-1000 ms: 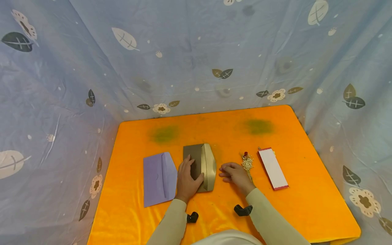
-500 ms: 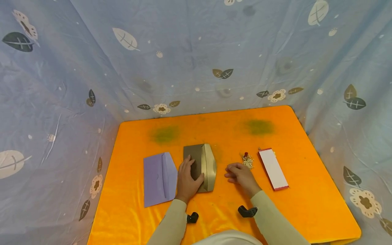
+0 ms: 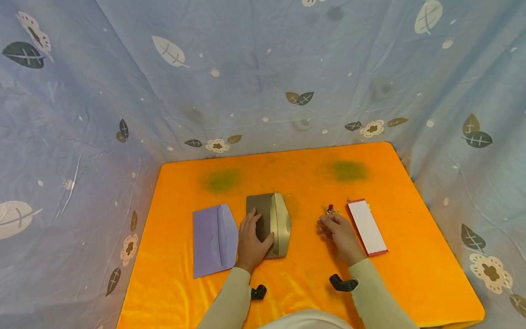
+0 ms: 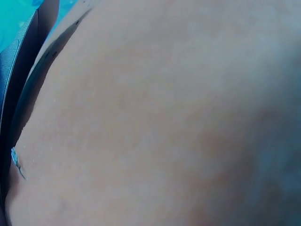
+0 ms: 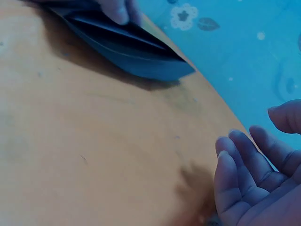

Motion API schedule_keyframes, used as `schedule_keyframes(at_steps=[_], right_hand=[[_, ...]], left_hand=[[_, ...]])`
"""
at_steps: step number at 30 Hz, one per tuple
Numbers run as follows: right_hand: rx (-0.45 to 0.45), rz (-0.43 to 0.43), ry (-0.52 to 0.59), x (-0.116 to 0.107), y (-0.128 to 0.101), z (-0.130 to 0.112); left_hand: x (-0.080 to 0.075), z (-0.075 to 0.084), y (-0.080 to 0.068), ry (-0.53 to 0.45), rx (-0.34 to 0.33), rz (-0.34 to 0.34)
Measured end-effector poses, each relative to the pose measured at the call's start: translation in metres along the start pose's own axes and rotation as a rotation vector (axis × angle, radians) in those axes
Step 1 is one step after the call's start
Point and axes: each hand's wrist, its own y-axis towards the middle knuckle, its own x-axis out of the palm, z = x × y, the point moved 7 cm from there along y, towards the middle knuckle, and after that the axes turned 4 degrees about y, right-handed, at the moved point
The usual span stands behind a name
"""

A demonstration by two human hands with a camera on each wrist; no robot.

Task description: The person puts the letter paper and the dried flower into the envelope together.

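Note:
My left hand rests on a dark gold envelope, fingers spread over its body and thumb near the mouth. In the right wrist view this envelope gapes, with left fingertips at its opening. Skin fills most of the left wrist view. My right hand is over a small bunch of dried flowers; only a red bloom and some pale sprigs show past the fingers. Its fingers are loosely bent, with nothing seen between them in the right wrist view.
A purple envelope with its flap unfolded lies left of the gold one. To the right is a narrow white strip with red ends. The orange-covered table has patterned curtains behind and at both sides.
My right hand has moved right, away from the gold envelope and over the dried flowers, covering more of them. The left hand and the envelopes have stayed in place.

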Motion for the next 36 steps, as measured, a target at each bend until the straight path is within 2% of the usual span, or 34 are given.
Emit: schedule_keyframes(at_steps=[8, 16, 22, 29, 36], right_hand=[[-0.031, 0.121, -0.144, -0.029, -0.005, -0.009], [0.003, 0.178, -0.270, -0.033, -0.005, -0.002], [0.013, 0.183, -0.273, -0.028, -0.005, -0.001], [-0.020, 0.186, -0.272, -0.024, 0.000, -0.002], [0.000, 0.149, -0.268, -0.022, 0.000, -0.001]], left_hand=[[-0.001, 0.001, 0.001, -0.008, -0.002, -0.003], [0.000, -0.002, 0.000, -0.010, -0.014, -0.017], [0.001, -0.002, 0.000, 0.007, -0.001, -0.009], [0.000, -0.001, 0.001, 0.002, 0.000, -0.007], [0.000, 0.000, 0.000, -0.005, 0.002, -0.004]])
